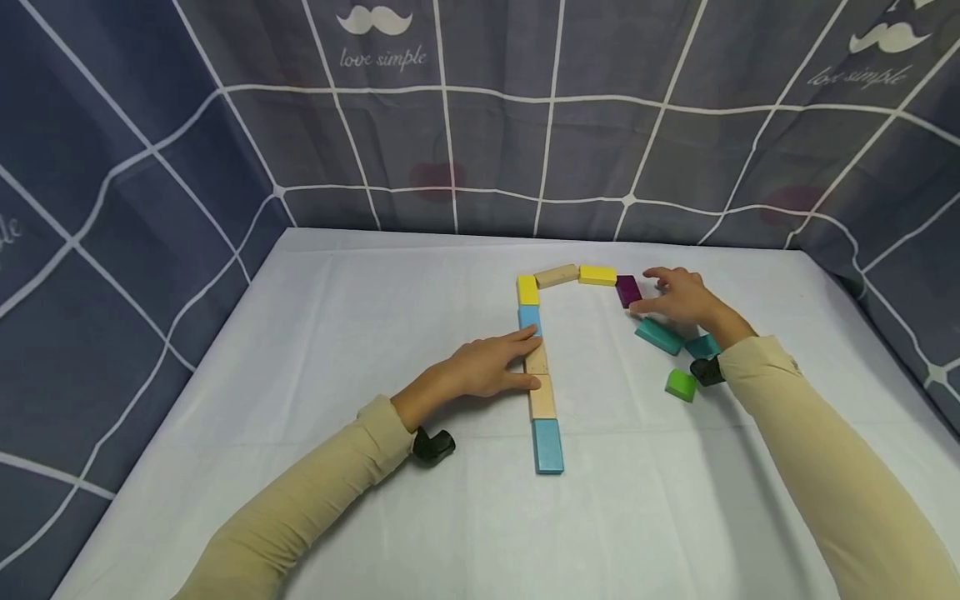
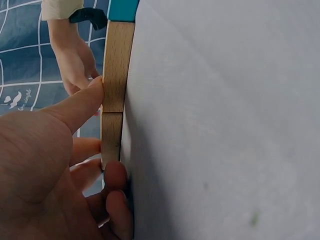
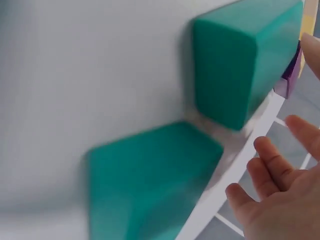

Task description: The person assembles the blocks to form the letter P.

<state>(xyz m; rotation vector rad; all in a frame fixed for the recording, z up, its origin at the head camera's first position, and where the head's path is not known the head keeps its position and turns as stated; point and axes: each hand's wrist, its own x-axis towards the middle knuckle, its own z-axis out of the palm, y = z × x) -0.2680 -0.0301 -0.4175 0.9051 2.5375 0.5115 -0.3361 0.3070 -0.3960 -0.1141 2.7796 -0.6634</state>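
A tabletop [image 1: 375,333] draped in smooth white cloth carries a line of flat, rectangular wooden blocks laid end to end. Nearest the viewer is a blue block [image 1: 548,447], painted and matte. Beyond it lie two bare wooden blocks [image 1: 540,385] with pale visible grain.

The left hand [image 1: 491,367] rests against the left side of these bare blocks, fingers straight and thumb pressed to the joint between them, not curled around anything. The left wrist view shows that joint close up, thumb [image 2: 80,105] on the seam and fingertips at the end of the nearer bare block [image 2: 111,137], a detail the head view is too far away to give.

Right of the bare blocks sits a small green cube [image 1: 680,384], then two teal blocks [image 1: 660,335]; the right wrist view shows their rounded edges, blurred.

Beyond the bare blocks the line continues with a light blue block [image 1: 528,317] and a yellow block [image 1: 527,289], turns right along a pale wooden block [image 1: 557,275] and another yellow one [image 1: 597,275], and ends at a dark purple block [image 1: 628,291]. The right hand [image 1: 678,298] lies at that purple block, fingers spread and relaxed, thumb touching its near side.

Behind hangs a dark blue curtain [image 1: 525,142] with a white grid.
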